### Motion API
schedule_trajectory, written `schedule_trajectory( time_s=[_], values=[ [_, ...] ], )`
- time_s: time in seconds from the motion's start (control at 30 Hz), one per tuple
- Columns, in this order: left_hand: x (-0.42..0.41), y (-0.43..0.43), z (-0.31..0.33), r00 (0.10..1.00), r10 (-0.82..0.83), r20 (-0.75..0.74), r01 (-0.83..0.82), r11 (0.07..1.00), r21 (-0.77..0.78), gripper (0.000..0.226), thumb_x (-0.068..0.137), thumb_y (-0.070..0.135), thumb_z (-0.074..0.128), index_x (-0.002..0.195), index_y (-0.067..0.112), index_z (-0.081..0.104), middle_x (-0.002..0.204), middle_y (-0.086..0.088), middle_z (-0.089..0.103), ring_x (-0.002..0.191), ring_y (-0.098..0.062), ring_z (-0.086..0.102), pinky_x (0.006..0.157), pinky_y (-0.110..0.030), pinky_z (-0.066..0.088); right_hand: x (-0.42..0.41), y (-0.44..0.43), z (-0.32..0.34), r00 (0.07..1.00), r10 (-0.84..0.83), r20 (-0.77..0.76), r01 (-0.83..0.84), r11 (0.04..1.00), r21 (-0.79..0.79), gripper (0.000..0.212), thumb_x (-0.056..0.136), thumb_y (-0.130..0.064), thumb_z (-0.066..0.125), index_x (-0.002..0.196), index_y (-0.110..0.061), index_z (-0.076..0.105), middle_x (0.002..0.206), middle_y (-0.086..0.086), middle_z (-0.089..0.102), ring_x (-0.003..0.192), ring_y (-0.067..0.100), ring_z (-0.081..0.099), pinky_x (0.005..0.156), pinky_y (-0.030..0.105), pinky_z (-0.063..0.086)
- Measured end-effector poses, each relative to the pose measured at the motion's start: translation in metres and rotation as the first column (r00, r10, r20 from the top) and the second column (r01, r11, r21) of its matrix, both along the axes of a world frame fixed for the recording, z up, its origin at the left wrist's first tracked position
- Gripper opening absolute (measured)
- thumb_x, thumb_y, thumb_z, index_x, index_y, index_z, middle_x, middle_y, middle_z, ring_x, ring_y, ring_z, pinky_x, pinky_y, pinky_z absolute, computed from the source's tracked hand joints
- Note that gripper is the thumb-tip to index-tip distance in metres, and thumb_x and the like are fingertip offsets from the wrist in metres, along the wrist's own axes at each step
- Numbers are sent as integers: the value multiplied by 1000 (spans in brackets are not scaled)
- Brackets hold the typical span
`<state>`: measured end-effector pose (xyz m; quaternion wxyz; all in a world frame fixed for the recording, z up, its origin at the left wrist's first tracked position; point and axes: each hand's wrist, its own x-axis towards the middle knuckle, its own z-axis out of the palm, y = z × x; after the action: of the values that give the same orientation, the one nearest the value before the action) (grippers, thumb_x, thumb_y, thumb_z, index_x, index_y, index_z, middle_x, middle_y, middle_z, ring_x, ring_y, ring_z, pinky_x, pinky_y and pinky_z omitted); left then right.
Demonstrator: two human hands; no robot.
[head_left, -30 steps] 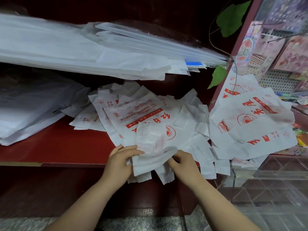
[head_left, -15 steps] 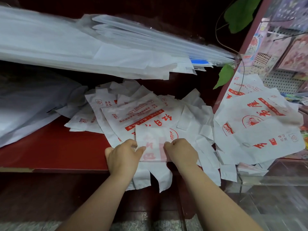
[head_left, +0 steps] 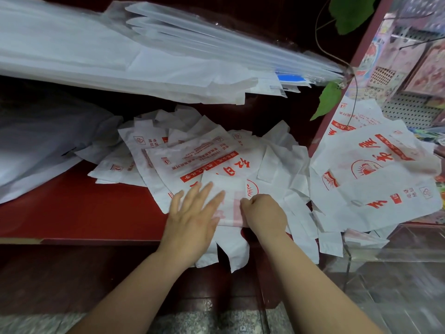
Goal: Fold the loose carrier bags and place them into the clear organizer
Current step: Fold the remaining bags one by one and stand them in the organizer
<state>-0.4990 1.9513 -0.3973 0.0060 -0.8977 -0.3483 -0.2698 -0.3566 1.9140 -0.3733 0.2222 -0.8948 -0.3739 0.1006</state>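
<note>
Hands: two, left hand (head_left: 192, 222) and right hand (head_left: 265, 213). Printed carrier bags: two heaps, centre heap (head_left: 197, 162) and 3 o'clock heap (head_left: 375, 189); bags overlap, so single bags cannot be counted. Leaves at 1 o'clock: two, upper leaf (head_left: 349, 13) and lower leaf (head_left: 328, 100). Clear organizer (head_left: 397, 259) at 4 o'clock: one.

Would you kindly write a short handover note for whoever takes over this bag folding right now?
Left hand: flat, fingers straight, pressing the half-folded bag. Right hand: fingers curled, pinching that bag's right edge. The bag lies on the loose pile on the red shelf; more bags lie spread to the right, by the clear organizer. Done: one fold under way. Left: finish it, put it into the organizer, then fold the rest.
</note>
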Motion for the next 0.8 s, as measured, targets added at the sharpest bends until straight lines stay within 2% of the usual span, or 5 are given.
schedule_trajectory(
  time_s=[0.1,0.17,0.33,0.5,0.8],
  values=[
    [5,1,8,959,-129,-252,94,984,-148,58,92,41,13,143,20,29,152,-4,22,141,-13,-1,110,-28,-6,-2,0,0,1000,20,4,-20,1000,17,31,92,-23,42,64,-9,41,67,4,51,76,30,51,69,27,36],
    [7,7,6,923,-184,-337,75,947,-312,52,100,40,12,147,23,2,155,5,-5,140,-6,-13,110,-26,-14,-2,-1,2,999,52,5,-52,998,29,18,92,-23,42,96,-7,51,97,10,63,96,32,57,79,30,41],
    [10,10,5,903,-194,-383,48,932,-358,52,100,37,14,147,23,-5,154,7,-12,140,-5,-15,110,-27,-15,5,-17,5,957,217,194,-252,951,180,52,86,-23,51,135,-12,36,112,10,60,100,29,58,75,29,40],
    [10,9,4,913,-185,-363,47,933,-358,53,100,38,16,147,24,-3,155,8,-11,140,-4,-13,110,-27,-15,9,-28,-9,593,588,550,-725,687,46,44,62,-26,39,89,-9,70,91,8,70,82,24,69,76,27,51],
    [7,7,0,984,-142,-109,102,946,-308,54,92,36,25,145,28,18,153,11,18,140,-3,8,109,-20,-7,12,-19,-5,618,557,554,-663,749,-14,24,64,-18,41,55,-16,64,49,-3,60,45,20,56,41,19,47]
  ],
)
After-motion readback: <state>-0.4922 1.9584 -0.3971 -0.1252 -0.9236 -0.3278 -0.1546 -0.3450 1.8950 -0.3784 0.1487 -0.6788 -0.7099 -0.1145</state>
